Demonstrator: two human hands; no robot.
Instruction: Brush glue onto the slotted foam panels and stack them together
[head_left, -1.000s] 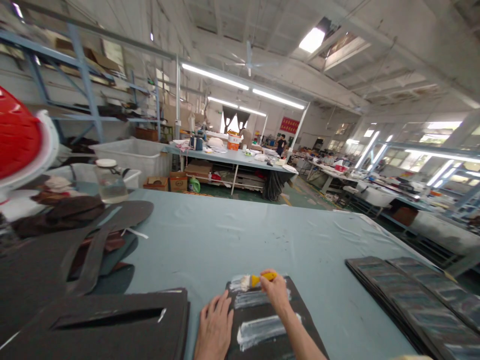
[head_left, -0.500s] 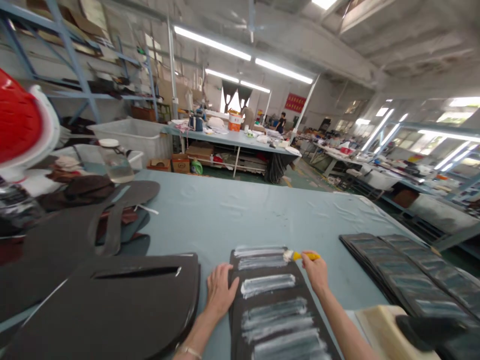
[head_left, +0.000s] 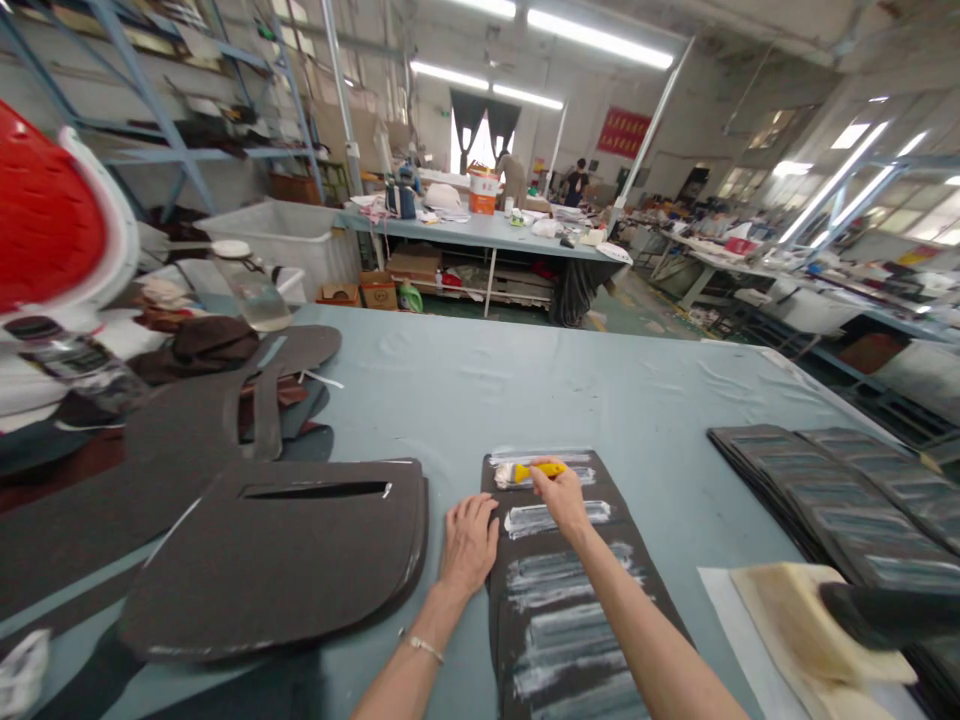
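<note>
A yellow-handled paintbrush (head_left: pixel 551 468) is in my right hand (head_left: pixel 561 498), its pale bristles on the far end of a dark panel (head_left: pixel 517 545). Several whitish bands of wet coating (head_left: pixel 525 519) run across that panel. My left hand (head_left: pixel 471 540) lies flat with fingers stretched out, at the panel's left edge and partly on the blue table (head_left: pixel 480 390). It grips nothing. The panel seems to lie on others like it, as its left edge looks layered.
Left lies a dark curved piece with a slot (head_left: pixel 285 560), beside more dark cut pieces (head_left: pixel 172 440). A clear jar (head_left: pixel 255 290) stands behind them. On the right are stacked coated panels (head_left: pixel 817 490) and a cream container (head_left: pixel 810 620) with a black part.
My right hand has drawn the brush leftward across the panel's far end, from its right edge to near its left. My left hand stays by the left edge. The view has shifted.
</note>
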